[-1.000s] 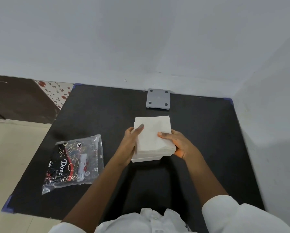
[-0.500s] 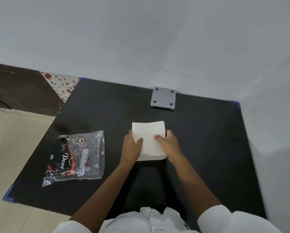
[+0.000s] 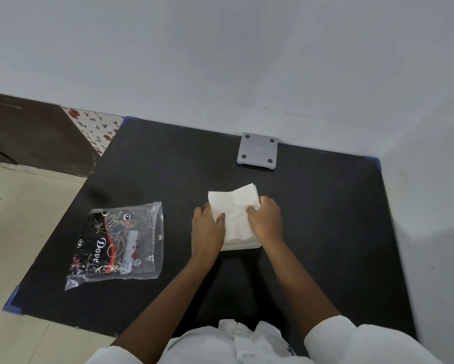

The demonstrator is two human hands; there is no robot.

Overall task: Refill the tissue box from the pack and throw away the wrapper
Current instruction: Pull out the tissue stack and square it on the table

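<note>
A stack of white tissues (image 3: 235, 214) sits in the middle of the black table (image 3: 325, 219). My left hand (image 3: 207, 229) grips its left side with the thumb on top. On the right side my right hand (image 3: 266, 219) presses the top sheets, which bulge and crease between the hands. The stack's lower layers show as a white edge at the near side; I cannot tell whether a box is under them. The clear plastic wrapper (image 3: 118, 243) with black "Dove" print lies flat to the left, apart from both hands.
A grey square plate (image 3: 257, 151) with four dark dots lies at the table's far edge against the wall. White walls close the back and right sides. Beige floor and a brown panel are to the left. Blue tape marks the table corners.
The stack has come down from a raised hold onto the table. Both hands have closed in over its top, and the upper sheets are now creased and pushed up at the far right corner.
</note>
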